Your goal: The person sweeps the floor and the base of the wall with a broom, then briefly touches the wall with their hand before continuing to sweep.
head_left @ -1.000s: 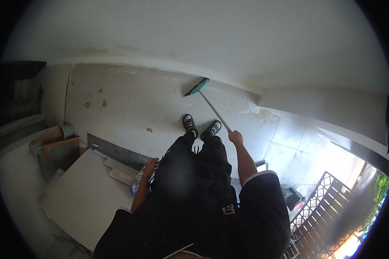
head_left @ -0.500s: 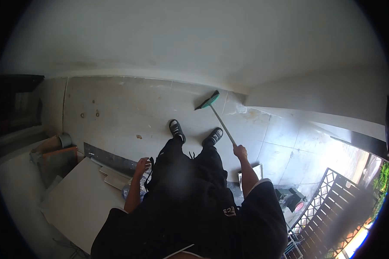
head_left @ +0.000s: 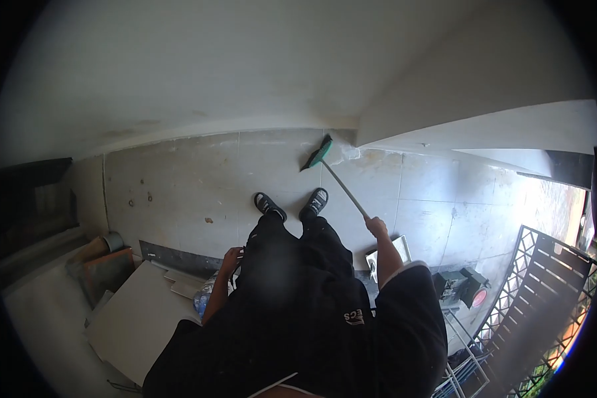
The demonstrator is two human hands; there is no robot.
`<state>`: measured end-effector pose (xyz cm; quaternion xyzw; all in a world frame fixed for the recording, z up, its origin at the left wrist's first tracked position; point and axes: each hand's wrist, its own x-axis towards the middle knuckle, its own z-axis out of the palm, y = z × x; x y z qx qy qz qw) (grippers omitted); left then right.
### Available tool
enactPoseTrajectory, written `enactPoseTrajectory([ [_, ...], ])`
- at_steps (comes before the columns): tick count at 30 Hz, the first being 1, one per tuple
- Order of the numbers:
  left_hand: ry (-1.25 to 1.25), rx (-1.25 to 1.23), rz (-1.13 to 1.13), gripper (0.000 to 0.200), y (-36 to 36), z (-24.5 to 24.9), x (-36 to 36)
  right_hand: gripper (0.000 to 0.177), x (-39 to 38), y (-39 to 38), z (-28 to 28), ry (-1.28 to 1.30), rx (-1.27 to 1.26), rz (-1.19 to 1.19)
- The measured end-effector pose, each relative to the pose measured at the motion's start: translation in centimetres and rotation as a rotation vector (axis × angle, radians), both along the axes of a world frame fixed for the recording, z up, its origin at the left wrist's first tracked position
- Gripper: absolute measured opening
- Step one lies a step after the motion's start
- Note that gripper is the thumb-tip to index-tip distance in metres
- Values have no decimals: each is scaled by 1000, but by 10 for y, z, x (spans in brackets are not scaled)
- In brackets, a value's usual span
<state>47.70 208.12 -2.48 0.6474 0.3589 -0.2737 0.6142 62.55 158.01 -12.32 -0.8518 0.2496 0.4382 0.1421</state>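
A broom with a green head (head_left: 320, 154) and dark bristles stands on the tiled floor, close to the wall's corner. Its long pale handle (head_left: 346, 189) slants down to my right hand (head_left: 377, 227), whose fingers are closed around the upper part. My left hand (head_left: 231, 258) hangs low beside my left thigh, its fingers loosely bent and partly turned from view; I see nothing held in it. My dark sandals (head_left: 315, 201) are planted on the floor just below the broom head.
Flat pale boards (head_left: 136, 318) and a framed panel (head_left: 108, 272) lie at lower left. A dark green object (head_left: 450, 285) and a slatted metal gate (head_left: 537, 292) are at right. A wall (head_left: 245, 60) runs ahead, with a ledge (head_left: 484, 126) at right.
My view has turned and shifted right along the wall. My feet have stepped, the right foot now pointing forward. The broom head sits nearer the wall's corner, still in my right hand.
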Motion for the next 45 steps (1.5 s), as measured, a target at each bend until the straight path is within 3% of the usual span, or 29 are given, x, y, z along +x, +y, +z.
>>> enactPoseTrajectory([
  [4,70,-13,33,34,-15,6,20,56,-17,-8,43,-135,-5,-55],
  [6,105,48,-1,34,-31,24,39,57,-14,-9,44,-85,50,-132],
  [10,111,50,-45,33,-47,17,56,56,20,-17,-2,-127,100,-283],
  [13,71,58,-161,34,-37,6,50,55,12,-19,-36,-194,80,-259],
  [15,124,-5,-80,34,-30,-7,42,55,-21,-22,-58,-153,178,-364],
  [16,128,-5,-80,34,-32,-6,43,55,-30,-22,-54,-111,276,-450],
  [19,134,31,-73,36,-27,6,36,59,-75,-15,-42,71,215,-554],
  [20,137,36,-95,36,-27,9,33,60,-86,-9,-26,42,238,-572],
  [22,132,33,-122,36,-32,11,38,60,-85,-5,21,263,277,-587],
  [24,221,29,-112,35,-42,27,50,60,-109,-8,6,160,294,-601],
  [26,246,38,-116,34,-33,4,40,61,-120,-7,-2,56,311,-622],
  [28,274,42,-134,34,-13,-44,26,58,-119,-6,-4,-219,49,-233],
  [29,199,-5,-165,33,3,-76,15,55,-85,5,78,-182,63,-131],
  [30,124,-60,-190,32,5,-94,11,52,-78,5,85,-139,-8,-298],
  [31,123,-80,-200,32,-6,-79,23,51,-74,-1,88,-189,-32,-195],
  [33,139,76,-602,33,-30,-15,63,50,-61,-17,95,-248,-78,-57],
  [34,144,72,-610,33,-27,-20,63,49,-51,-24,101,-257,-97,-20],
  [36,145,-131,-238,34,-20,-34,72,47,-24,-36,108,-214,-128,61],
  [38,55,-132,-280,36,-30,-10,90,45,0,-52,93,-207,-127,179],
  [42,10,-1,-131,36,-76,10,101,44,43,-93,51,-110,-132,303],
  [45,28,37,-47,39,-119,-7,79,43,68,-152,33,38,-170,313],
])
